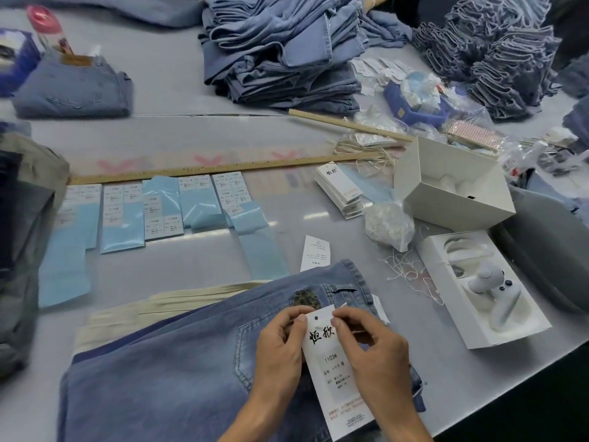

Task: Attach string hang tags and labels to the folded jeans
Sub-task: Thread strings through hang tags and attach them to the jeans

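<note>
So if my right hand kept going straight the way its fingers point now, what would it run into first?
The right hand points up-left across the hang tag it pinches, so it would probably meet the left hand gripping the tag's other edge; depth is hard to judge.

— Upper left of the frame?
— Clear bottle with a pink lid (47,27), upright beside a blue box (17,63) on the grey table (178,90).
— Across the middle?
— Long wooden ruler (207,169), lying flat; shorter wooden stick (347,125) angled above its right end.
— Upper right?
— Blue plastic tray (398,103), stuffed with crumpled clear wrapping.
— Right of centre?
— Open white box (452,199), tipped on its side; clear bag of white bits (387,224) just beside it.
— Lower right?
— White moulded tray (478,341) cradling a white handheld device (490,295); dark grey case (548,250) at the frame's edge.
</note>
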A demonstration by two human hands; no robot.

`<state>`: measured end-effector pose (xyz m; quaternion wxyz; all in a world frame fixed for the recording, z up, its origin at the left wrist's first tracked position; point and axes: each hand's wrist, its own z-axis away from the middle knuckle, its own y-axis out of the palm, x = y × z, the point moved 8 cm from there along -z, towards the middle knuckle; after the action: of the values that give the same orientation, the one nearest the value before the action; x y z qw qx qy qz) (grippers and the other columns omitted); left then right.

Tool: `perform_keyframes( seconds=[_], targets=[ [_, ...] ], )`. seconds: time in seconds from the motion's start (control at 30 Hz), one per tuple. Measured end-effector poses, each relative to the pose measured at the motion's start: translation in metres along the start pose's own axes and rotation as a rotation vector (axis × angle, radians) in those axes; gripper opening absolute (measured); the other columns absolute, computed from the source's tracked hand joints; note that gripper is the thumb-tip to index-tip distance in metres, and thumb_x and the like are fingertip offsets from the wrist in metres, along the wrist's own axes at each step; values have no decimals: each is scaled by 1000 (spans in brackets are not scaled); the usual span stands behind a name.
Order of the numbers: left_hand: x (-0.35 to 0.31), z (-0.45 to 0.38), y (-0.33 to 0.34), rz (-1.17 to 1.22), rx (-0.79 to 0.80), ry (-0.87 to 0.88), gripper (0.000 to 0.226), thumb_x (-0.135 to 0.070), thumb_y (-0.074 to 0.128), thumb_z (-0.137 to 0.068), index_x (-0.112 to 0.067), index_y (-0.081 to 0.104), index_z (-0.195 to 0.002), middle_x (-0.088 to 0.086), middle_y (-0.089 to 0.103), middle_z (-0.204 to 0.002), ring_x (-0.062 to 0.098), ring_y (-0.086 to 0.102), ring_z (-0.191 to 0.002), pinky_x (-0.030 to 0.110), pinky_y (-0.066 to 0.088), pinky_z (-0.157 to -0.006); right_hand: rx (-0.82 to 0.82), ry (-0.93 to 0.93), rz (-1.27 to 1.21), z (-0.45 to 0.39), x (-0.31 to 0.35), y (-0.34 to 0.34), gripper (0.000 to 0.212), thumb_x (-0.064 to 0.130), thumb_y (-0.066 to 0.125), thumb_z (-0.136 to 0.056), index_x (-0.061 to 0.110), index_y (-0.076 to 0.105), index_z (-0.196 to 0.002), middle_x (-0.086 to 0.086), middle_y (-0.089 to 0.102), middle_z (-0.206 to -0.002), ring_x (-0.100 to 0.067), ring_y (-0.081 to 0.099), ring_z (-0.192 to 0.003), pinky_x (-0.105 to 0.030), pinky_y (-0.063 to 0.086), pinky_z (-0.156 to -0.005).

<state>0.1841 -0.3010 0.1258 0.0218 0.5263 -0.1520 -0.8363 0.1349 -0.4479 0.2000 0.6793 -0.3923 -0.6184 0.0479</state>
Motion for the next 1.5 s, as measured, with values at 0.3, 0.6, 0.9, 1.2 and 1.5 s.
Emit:
perform_keyframes(
  seconds=[0.3, 0.6, 0.9, 1.2, 1.5],
  targets=[
    [3, -2, -1, -23, 0, -13, 30, -12, 55, -104, -31, 76, -92, 7, 77, -86, 17, 71, -73, 35, 57, -65, 25, 16, -34, -7, 0, 2, 16, 18, 75, -89, 33, 76, -95, 20, 74, -87, -6, 71, -81, -18, 56, -68],
    [2, -2, -1, 10, 1, -25, 29, -13, 55, -103, -30, 76, -92, 9, 77, -85, 19, 70, -73, 36, 58, -65, 49, 3, -22, -11, -2, 6, 17, 19, 75, -90, 36, 75, -94, 21, 73, -87, -5, 70, -81, -14, 53, -65],
    [0, -2, -2, -3, -7, -6, 30, -11, 56, -103, -30, 76, -92, 8, 77, -86, 18, 71, -75, 38, 59, -68, 99, -76, 52, -4, 5, 12, 22, 18, 76, -88, 39, 74, -96, 23, 72, -90, -7, 70, -81, -22, 56, -67],
    [-14, 4, 0, 32, 76, 23, 27, -39, 56, -92, -28, 80, -98, 6, 79, -94, 21, 75, -85, 27, 58, -69, 116, -137, 110, 2, 10, 15, 26, 18, 79, -87, 40, 72, -97, 25, 69, -99, 0, 67, -89, -9, 49, -70],
    [-121, 28, -8, -950, -20, 987, 50, -38, 35, -109, -8, 73, -121, 3, 74, -119, 14, 74, -101, 21, 58, -83, -115, -172, -12, 1, 30, -15, 31, 28, 61, -89, 30, 62, -121, 17, 59, -107, -4, 64, -83, -7, 48, -69]
  ],
)
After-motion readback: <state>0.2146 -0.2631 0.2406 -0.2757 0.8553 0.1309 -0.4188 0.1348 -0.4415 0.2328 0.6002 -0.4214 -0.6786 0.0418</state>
